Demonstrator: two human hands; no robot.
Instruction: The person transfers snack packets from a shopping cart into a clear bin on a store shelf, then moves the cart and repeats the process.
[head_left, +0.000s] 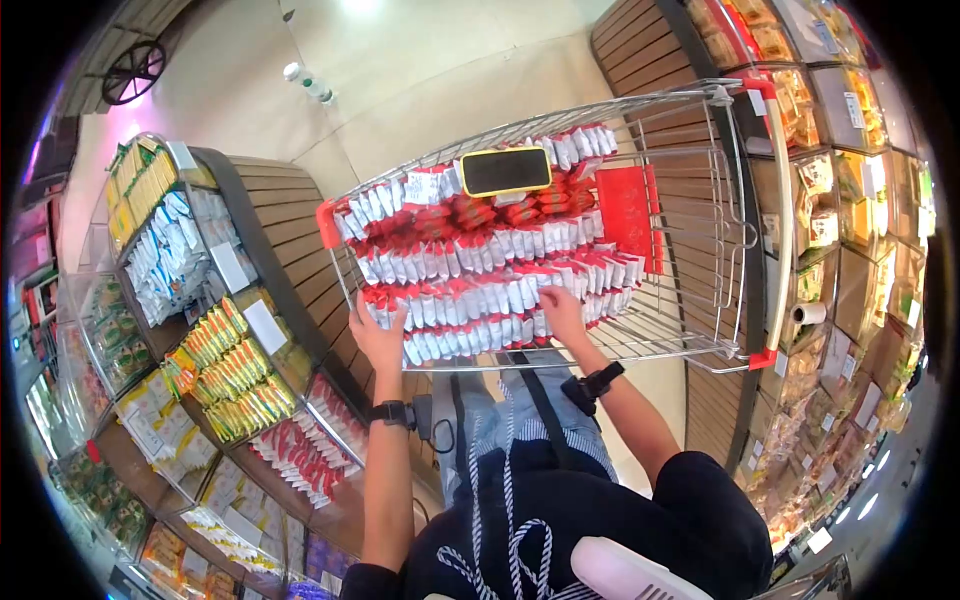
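Note:
Rows of small red-and-white snack packets (480, 303) stand upright in a metal shopping cart (690, 350). At the left end of the nearer rows is my left hand (378, 335), its thumb and fingers spread apart beside the packets. My right hand (563, 312) reaches over the cart's near rim into the same rows. Its fingers are bent together at the packet tops and seem to pinch one packet, partly hidden. A yellow-framed black sign (506, 171) stands over the far rows. The cart's right part holds a red panel (624, 212).
Wood-slatted shelving with a packet display (225, 370) stands on the left. Another shelf (820, 220) of packaged food runs along the right, close to the cart handle (783, 200). A plastic bottle (308, 82) is on the pale floor beyond the cart.

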